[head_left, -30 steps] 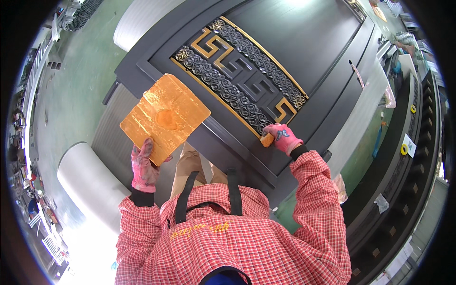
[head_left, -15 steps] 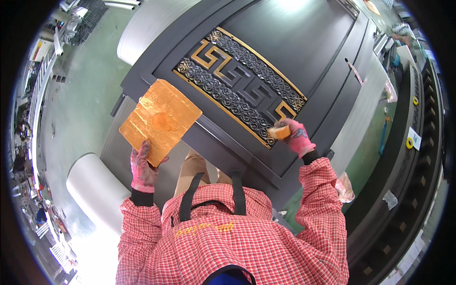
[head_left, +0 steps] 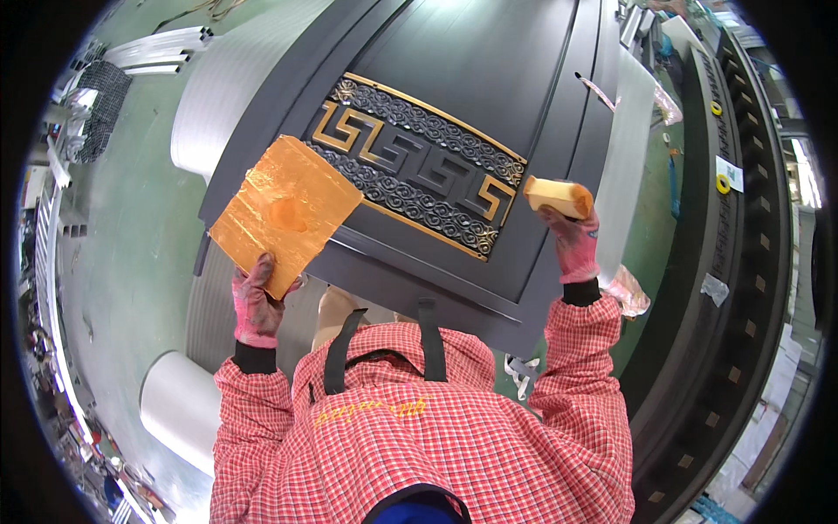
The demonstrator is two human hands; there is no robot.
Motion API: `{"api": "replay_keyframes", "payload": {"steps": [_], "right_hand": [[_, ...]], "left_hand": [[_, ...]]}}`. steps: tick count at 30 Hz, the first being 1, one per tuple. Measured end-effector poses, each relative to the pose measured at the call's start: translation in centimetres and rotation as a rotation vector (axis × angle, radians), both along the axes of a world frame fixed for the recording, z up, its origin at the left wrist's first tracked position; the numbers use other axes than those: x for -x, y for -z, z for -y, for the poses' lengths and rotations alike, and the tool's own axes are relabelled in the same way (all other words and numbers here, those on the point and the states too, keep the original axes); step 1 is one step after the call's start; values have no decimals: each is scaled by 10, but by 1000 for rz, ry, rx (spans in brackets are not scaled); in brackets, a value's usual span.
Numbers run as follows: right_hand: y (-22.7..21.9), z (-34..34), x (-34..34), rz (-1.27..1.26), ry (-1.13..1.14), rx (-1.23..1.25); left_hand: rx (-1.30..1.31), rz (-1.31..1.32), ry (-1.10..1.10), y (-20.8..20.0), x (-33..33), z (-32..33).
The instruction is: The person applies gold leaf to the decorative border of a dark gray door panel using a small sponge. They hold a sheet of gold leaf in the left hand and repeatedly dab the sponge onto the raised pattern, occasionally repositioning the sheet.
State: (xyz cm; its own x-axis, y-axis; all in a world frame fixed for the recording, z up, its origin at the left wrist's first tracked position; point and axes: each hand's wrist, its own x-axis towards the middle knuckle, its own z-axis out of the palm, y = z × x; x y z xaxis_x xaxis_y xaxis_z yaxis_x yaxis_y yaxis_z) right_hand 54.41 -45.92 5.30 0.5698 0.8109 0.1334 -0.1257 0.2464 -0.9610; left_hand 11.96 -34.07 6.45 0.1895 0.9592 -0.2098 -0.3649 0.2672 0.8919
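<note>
My left hand (head_left: 258,306), in a stained pink glove, grips the lower corner of a flat square palette (head_left: 253,210) coated in gold paint, with a wet puddle at its middle. In my right hand (head_left: 576,244), gloved the same way, is a pale sponge block (head_left: 559,197) with orange-gold paint on its end. It is held up off the surface, right of the carved band. Before me lies a dark grey door panel (head_left: 463,61). Its carved band (head_left: 419,166) has gold on the border strips and on parts of the key pattern at both ends; the middle key shapes are dark.
White foam rolls (head_left: 179,410) stand at the left on the green floor (head_left: 131,227). Metal tubes (head_left: 161,48) lie at the far left. Along the right runs a long dark frame (head_left: 698,332) with yellow tape rolls (head_left: 723,183) and plastic scraps.
My right hand has lifted the sponge off the band's lower right end and turned it upward, away to the right. The palette remains in my left hand; the whole view has shifted.
</note>
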Motion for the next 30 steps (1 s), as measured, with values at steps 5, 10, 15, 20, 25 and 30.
{"api": "replay_keyframes", "payload": {"steps": [5, 10, 15, 20, 25, 30], "right_hand": [[11, 20, 35, 0, 161, -73], [51, 9, 103, 37, 258, -144], [2, 3, 168, -63, 147, 75], [-21, -19, 194, 52, 42, 75], [-37, -46, 196, 325, -25, 17], [-39, -58, 189, 395, -21, 11]], "left_hand": [[-18, 30, 83, 10, 8, -9], [-19, 2, 230, 24, 35, -31], [61, -63, 369, -3, 52, -40], [175, 0, 389, -19, 38, -29], [173, 11, 340, -28, 15, -21], [196, -17, 400, -27, 5, -35]]}}
